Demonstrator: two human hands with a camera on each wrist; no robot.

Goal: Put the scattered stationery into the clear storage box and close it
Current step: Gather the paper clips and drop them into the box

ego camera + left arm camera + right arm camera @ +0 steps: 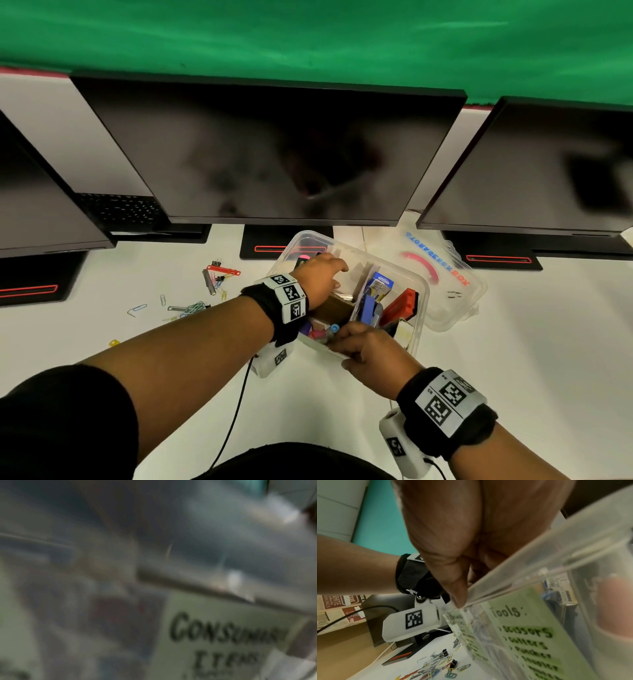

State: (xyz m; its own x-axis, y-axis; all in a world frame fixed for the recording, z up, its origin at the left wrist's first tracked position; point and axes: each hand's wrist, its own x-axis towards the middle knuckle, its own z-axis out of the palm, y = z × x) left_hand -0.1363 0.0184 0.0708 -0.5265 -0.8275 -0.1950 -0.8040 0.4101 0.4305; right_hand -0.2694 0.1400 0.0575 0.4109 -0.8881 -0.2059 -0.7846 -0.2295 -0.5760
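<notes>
A white desk (513, 342) carries three dark monitors (274, 154) on black stands with red accents (270, 248). Behind them hangs a green backdrop (308, 34), and a black keyboard (120, 207) lies beside the left monitor.

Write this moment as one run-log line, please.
left hand: inside clear plastic storage box | right hand: grips box's near rim | clear lid: off | paper clips: on desk

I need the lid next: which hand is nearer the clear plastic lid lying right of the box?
Right. The right hand grips the clear storage box's near rim, on the side toward the clear plastic lid. The left hand reaches inside the box's far left part, farther from it.
</notes>
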